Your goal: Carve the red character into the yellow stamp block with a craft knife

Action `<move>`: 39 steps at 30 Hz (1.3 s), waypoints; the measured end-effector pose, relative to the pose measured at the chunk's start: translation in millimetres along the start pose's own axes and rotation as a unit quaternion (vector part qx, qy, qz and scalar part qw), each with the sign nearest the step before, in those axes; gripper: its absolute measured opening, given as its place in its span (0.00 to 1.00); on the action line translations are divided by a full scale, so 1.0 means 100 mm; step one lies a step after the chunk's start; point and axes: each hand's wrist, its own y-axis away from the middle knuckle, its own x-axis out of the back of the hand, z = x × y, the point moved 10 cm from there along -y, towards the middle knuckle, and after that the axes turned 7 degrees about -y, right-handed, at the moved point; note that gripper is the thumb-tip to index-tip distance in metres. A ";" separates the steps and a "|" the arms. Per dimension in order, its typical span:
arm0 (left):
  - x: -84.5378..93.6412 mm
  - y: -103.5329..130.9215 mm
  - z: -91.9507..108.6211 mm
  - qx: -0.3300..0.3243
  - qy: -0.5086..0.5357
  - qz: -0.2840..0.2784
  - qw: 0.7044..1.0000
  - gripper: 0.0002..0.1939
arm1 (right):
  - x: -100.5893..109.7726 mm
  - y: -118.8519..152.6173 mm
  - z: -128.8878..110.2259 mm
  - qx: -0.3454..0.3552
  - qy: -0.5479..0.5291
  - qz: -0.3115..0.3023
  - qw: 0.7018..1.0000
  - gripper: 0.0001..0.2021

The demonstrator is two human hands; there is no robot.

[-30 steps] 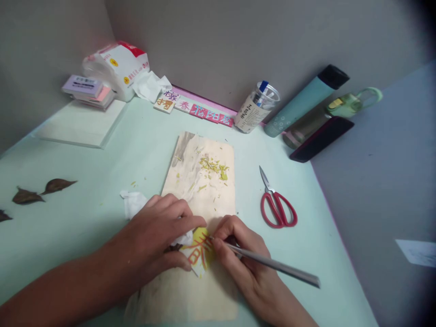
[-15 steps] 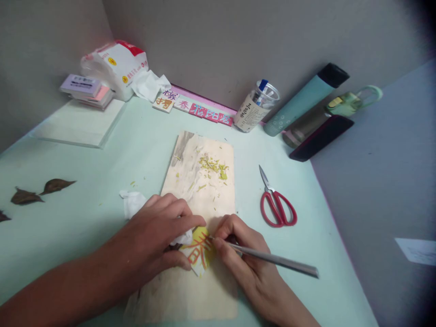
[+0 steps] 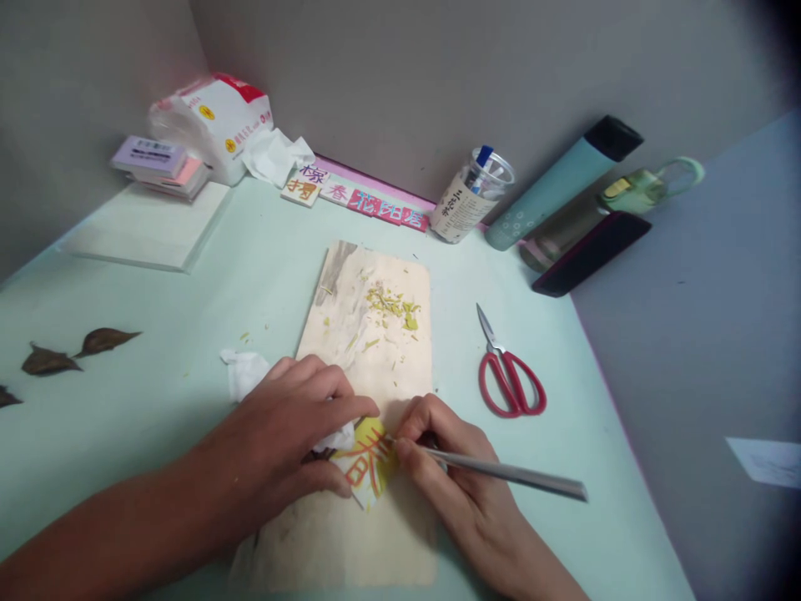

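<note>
On a wooden board [image 3: 400, 367] lies a small yellow and white block [image 3: 368, 459] with an orange-red Chinese character on it. My left hand [image 3: 300, 434] grips the block's left side between thumb and forefinger, with crumpled white tissue [image 3: 338, 438] under the palm. In my right hand [image 3: 447, 467] is a slim silver carving knife [image 3: 519, 476], pinched near its front like a pen. Its tip meets the block's right edge, though the fingers partly cover that spot. Yellow-green shavings [image 3: 391, 305] are scattered over the board's upper half.
Red-handled scissors [image 3: 506, 376] lie right of the board. Behind stand a clear cup [image 3: 472, 196] with pens, a teal bottle [image 3: 556, 188], a green-lidded bottle [image 3: 632, 192] and a dark phone-like slab [image 3: 591, 255]. Lettered blocks [image 3: 375, 204], a tissue pack [image 3: 213, 121] and dried leaves [image 3: 106, 340] are leftward.
The rear end of the carving knife has tilted up very slightly. Both hands and the block stay in nearly the same place.
</note>
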 end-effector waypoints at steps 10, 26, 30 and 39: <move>-0.03 0.00 -0.02 0.025 -0.005 0.004 1.000 0.25 | 0.02 -0.01 -0.01 0.005 0.003 0.034 0.999 0.11; 0.00 -0.04 -0.04 0.054 -0.018 0.020 0.998 0.27 | 0.02 -0.03 -0.06 0.017 -0.010 0.051 0.999 0.11; 0.02 -0.03 -0.02 0.055 -0.018 0.028 0.998 0.27 | 0.01 -0.02 -0.05 0.019 -0.010 0.049 0.999 0.11; 0.01 -0.03 -0.03 0.067 -0.031 0.017 0.997 0.27 | 0.01 -0.01 0.00 0.002 -0.019 0.055 0.998 0.12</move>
